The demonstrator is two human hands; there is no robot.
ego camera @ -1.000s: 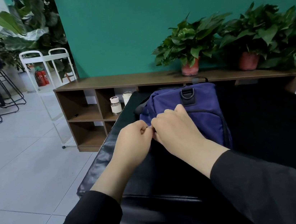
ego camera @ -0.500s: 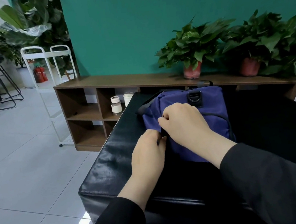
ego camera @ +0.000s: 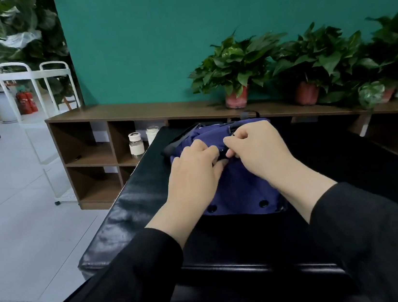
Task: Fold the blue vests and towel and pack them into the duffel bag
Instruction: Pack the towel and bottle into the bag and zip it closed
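Observation:
A dark blue duffel bag (ego camera: 238,186) lies on a black padded bench (ego camera: 133,200), its end with two black studs facing me. My left hand (ego camera: 193,174) rests flat on the bag's top left, pressing the fabric. My right hand (ego camera: 256,148) is pinched on a small black zipper pull on the bag's top, just right of the left fingertips. The bag's mouth is hidden under my hands. No vests or towel are in sight.
A low wooden shelf unit (ego camera: 105,142) runs behind the bench, with two jars (ego camera: 136,146) in a cubby and potted plants (ego camera: 236,75) on top. A white wire cart (ego camera: 36,96) stands on the tiled floor at left, with stools beyond.
Both hands have moved farther along the bag's top, away from me. My left hand went from a pinch to lying flat on the bag. The view has tilted down.

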